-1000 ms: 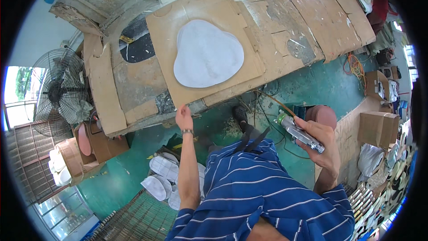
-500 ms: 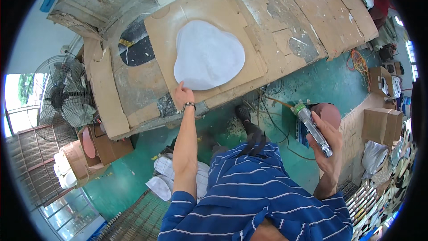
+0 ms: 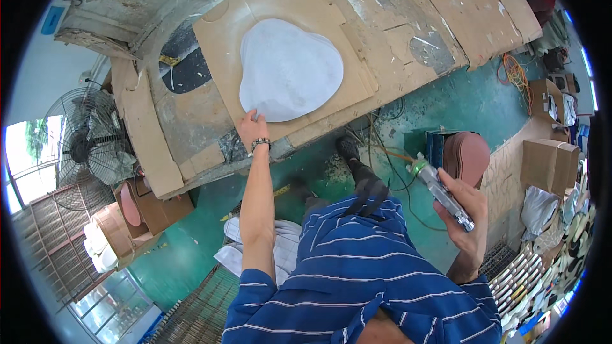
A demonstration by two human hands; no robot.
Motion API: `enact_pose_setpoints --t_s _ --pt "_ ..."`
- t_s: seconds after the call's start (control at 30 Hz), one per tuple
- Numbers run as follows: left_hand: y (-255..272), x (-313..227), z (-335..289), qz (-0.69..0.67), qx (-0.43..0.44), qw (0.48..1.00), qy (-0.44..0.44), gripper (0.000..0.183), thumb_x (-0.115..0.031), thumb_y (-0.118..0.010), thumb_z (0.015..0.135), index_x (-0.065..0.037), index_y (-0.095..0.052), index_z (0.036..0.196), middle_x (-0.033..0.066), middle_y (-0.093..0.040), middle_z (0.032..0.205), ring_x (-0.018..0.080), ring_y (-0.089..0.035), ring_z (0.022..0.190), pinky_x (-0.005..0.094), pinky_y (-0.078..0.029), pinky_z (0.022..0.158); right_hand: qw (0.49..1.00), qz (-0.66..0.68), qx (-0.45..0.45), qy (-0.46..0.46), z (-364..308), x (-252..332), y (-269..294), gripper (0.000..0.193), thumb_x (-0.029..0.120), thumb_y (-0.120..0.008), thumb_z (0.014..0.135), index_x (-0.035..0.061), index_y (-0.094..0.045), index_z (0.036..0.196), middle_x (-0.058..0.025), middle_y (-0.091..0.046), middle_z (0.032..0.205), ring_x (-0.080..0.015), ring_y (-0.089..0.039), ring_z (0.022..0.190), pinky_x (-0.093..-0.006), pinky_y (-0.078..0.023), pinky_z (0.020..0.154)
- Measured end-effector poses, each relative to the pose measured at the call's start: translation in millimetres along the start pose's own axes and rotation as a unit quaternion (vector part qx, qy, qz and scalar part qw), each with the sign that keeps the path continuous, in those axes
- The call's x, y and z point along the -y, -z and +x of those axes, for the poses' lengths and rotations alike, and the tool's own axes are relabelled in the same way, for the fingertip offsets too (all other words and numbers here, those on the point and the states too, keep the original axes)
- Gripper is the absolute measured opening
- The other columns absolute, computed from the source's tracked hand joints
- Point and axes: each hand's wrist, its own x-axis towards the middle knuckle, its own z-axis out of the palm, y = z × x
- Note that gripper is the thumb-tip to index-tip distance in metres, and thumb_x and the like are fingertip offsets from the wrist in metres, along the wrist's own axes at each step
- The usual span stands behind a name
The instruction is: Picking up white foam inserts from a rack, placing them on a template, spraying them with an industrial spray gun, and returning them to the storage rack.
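My right hand [image 3: 464, 207] is closed round a silver hand tool with a green collar [image 3: 440, 191], which looks like a spray gun. An orange hose [image 3: 396, 154] runs from its far end. My left hand [image 3: 253, 130] rests at the near left edge of a white rounded sheet [image 3: 290, 70], fingertips slightly apart and against or just beside that edge. The sheet looks layered along its right side. It lies flat on a square brown cardboard piece [image 3: 217, 44] on the workbench [image 3: 185, 118].
A large fan [image 3: 83, 143] stands at the left, beside a cardboard box [image 3: 153, 210] of pieces. Stacked pink insole-shaped pieces [image 3: 468, 153] are near my right hand. Hoses [image 3: 408, 200] trail over the green floor. Another box [image 3: 549, 164] sits far right.
My left hand has drawn slightly back from the white sheet, its index finger less extended. The right hand has lowered a little with the tool. The whole view has shifted slightly.
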Motion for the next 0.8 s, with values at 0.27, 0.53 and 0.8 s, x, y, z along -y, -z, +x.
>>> enact_pose_setpoints --t_s 0.27,0.53,0.8 --pt "-21.3 -29.7 14.9 -0.507 -0.045 0.837 0.202 0.036 -0.013 -0.068 0.086 -0.008 -0.066 0.121 0.0140 -0.068 0.107 0.0309 -0.065 0.102 0.0503 -0.053 0.092 0.999 0.031 -0.010 -0.009 11.6 -29.1 -12.2 0.066 -0.010 -0.076 0.072 0.0025 -0.062 0.135 -0.0174 -0.068 0.095 -0.0286 -0.067 0.077 -0.0326 -0.051 0.070" --pt "41.0 -161.4 43.7 -0.840 0.147 0.483 0.200 0.062 -0.003 -0.054 0.068 -0.005 -0.058 0.130 0.0126 -0.062 0.130 0.0354 -0.057 0.125 0.0586 -0.045 0.106 0.991 0.072 0.114 0.006 65.9 -71.8 -83.5 0.054 0.000 -0.075 0.080 -0.0007 -0.062 0.133 -0.0223 -0.071 0.107 -0.0375 -0.069 0.092 -0.0367 -0.053 0.083" --pt "203.5 -172.0 9.9 -0.895 0.064 0.441 0.010 0.071 -0.010 -0.052 0.067 -0.003 -0.054 0.138 0.0145 -0.060 0.136 0.0374 -0.055 0.129 0.0591 -0.043 0.110 0.973 0.045 0.218 0.064 100.7 -65.4 -108.9 0.050 0.006 -0.075 0.080 0.0005 -0.066 0.129 -0.0240 -0.070 0.114 -0.0428 -0.067 0.102 -0.0440 -0.053 0.088"
